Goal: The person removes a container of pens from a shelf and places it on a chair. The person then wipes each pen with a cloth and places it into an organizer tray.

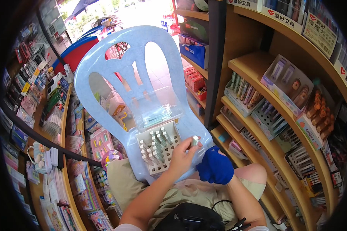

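Observation:
Between the thumb and fingers of my left hand (184,155) is a pale green pen (195,141), its white end pointing up. It looks like the several pale pens (157,141) with white ends that stand upright in a white holder box (174,133) with square holes. My right hand is covered by a bunched blue cloth (216,166), close beside my left hand; its fingers are hidden. The box rests on the seat of a light blue plastic chair (197,133). Behind it a clear plastic tray (157,101) contains slim teal items.
My knees (121,175) are against the chair front. Wooden shelves (239,106) with pens in display boxes curve along the right. On the left, a rack (67,192) carries notebooks and stationery packs. A bright doorway (154,73) lies beyond the chair back.

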### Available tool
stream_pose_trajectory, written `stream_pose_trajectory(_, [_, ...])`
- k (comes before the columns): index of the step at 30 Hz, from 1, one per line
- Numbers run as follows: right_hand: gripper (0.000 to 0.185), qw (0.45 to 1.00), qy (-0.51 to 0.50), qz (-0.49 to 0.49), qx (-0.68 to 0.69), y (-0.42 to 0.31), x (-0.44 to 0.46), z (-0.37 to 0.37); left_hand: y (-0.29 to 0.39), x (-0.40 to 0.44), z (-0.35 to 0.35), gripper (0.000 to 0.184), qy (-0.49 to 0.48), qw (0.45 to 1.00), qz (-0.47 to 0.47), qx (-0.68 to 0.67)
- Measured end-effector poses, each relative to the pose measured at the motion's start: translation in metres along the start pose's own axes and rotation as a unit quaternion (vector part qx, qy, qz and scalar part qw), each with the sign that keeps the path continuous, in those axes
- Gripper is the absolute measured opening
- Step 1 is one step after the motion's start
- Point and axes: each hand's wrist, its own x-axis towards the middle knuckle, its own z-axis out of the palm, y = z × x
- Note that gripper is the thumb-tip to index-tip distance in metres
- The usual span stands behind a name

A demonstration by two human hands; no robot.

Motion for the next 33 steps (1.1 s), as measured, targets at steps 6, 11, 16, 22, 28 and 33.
stream_pose_trajectory(6, [0.019, 0.986, 0.15, 0.001, -0.066, -0.001, 0.004, -0.006, 0.004, -0.019, 0.024, 0.033, -0.063, 0.95, 0.083, 0.295])
stream_pose_trajectory(11, [0.025, 0.99, 0.135, 0.037, 0.033, -0.003, 0.001, -0.015, -0.005, -0.027, 0.039, 0.035, -0.144, 0.936, 0.114, 0.302])
stream_pose_trajectory(16, [0.023, 0.985, 0.081, 0.004, -0.153, 0.015, -0.004, -0.005, 0.028, 0.008, 0.023, 0.038, -0.144, 0.913, 0.22, 0.312])
stream_pose_trajectory(22, [0.024, 0.984, 0.048, -0.04, -0.165, 0.012, -0.002, -0.006, 0.03, 0.109, -0.071, 0.029, -0.023, 0.881, 0.125, 0.456])
stream_pose_trajectory(28, [0.02, 0.978, 0.088, -0.082, -0.173, 0.014, 0.003, -0.005, -0.036, 0.128, -0.148, 0.02, -0.111, 0.852, -0.141, 0.491])
stream_pose_trajectory(33, [0.018, 0.967, 0.095, -0.14, -0.192, 0.03, 0.003, 0.002, -0.034, 0.116, -0.149, 0.02, -0.058, 0.922, -0.097, 0.371])
